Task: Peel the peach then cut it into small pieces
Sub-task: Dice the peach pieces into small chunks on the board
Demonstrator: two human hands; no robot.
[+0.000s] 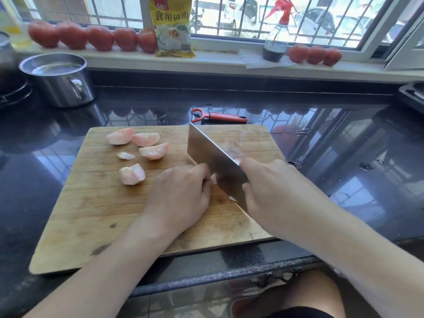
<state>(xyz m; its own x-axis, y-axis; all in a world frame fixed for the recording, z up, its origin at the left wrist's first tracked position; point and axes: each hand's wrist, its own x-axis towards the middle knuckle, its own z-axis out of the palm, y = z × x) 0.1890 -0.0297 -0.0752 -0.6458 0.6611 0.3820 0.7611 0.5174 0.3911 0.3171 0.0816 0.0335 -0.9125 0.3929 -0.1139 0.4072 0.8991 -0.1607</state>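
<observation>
The right hand has its grip clenched around the handle of a broad cleaver, whose blade slants from the far middle of the board down toward the near right. Pressed against the blade's left face, the left hand curls its fingers over a piece of peach, of which only a pale sliver shows between fingertips and steel. Both work on a wooden cutting board lying on the dark glossy worktop. Five peeled, pinkish peach pieces sit apart from one another on the board's far left. Just beyond the board lies an orange peeler. At far left stands a steel pot; tomatoes, a yellow packet and a spray bottle line the windowsill.
</observation>
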